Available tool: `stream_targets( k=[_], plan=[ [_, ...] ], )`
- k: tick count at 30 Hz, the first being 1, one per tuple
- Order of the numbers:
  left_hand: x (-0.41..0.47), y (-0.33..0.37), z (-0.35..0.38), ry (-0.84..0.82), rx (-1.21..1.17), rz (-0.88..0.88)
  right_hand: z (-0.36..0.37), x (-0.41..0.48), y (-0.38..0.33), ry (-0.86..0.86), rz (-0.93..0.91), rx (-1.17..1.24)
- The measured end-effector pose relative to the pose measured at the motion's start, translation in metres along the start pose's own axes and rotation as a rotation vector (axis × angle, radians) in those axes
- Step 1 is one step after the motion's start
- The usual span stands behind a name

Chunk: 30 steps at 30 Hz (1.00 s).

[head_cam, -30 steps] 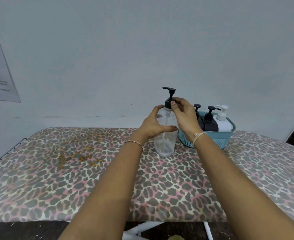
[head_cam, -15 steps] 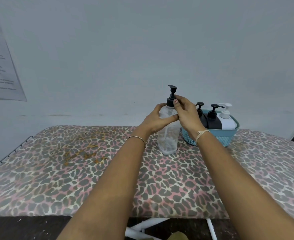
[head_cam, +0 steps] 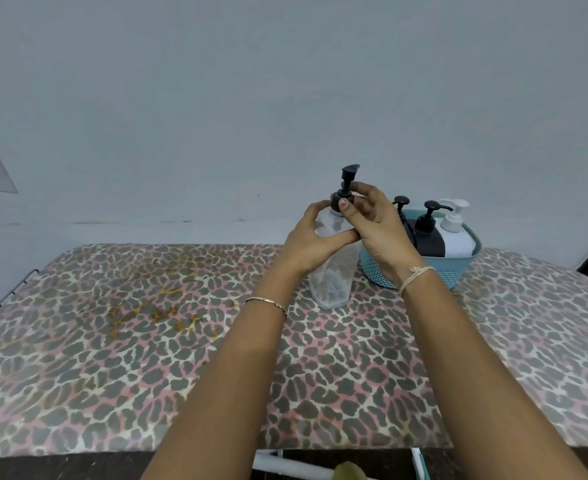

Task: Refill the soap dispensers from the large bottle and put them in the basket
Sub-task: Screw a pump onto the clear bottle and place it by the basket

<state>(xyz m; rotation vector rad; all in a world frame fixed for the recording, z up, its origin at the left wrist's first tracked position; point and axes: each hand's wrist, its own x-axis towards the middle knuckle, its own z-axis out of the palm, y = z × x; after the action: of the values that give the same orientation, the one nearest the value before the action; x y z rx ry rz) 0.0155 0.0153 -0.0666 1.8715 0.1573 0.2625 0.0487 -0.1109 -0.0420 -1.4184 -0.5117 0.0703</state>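
On the leopard-print table (head_cam: 119, 358), left hand (head_cam: 315, 242) grips the clear dispenser bottle (head_cam: 332, 278); right hand (head_cam: 375, 226) pinches its black pump (head_cam: 346, 183), just beside the teal basket (head_cam: 458, 270) holding three dispensers

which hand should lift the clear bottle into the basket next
Probably the left hand: it already wraps the clear bottle, while the right hand only pinches the black pump. The basket sits just right of the bottle.

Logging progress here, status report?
Left hand gripping clear dispenser; right hand on its pump collar. Three dispensers in basket. Nothing obstructing.
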Motion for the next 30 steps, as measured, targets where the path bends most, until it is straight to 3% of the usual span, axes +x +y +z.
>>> stream_targets(
  k=[5,14,21,30],
  plan=[
    [-0.003,0.017,-0.006,-0.026,0.050,-0.048,-0.010,0.001,-0.016,-0.103,0.083,-0.125],
    [-0.012,0.053,-0.015,-0.112,0.123,-0.222,0.000,0.005,-0.039,0.069,0.243,-0.259],
    [-0.007,0.069,-0.016,-0.137,0.171,-0.348,-0.004,0.009,-0.052,-0.121,0.322,-0.338],
    [-0.007,0.078,-0.012,-0.128,0.170,-0.419,0.000,0.015,-0.051,-0.096,0.369,-0.471]
  ],
)
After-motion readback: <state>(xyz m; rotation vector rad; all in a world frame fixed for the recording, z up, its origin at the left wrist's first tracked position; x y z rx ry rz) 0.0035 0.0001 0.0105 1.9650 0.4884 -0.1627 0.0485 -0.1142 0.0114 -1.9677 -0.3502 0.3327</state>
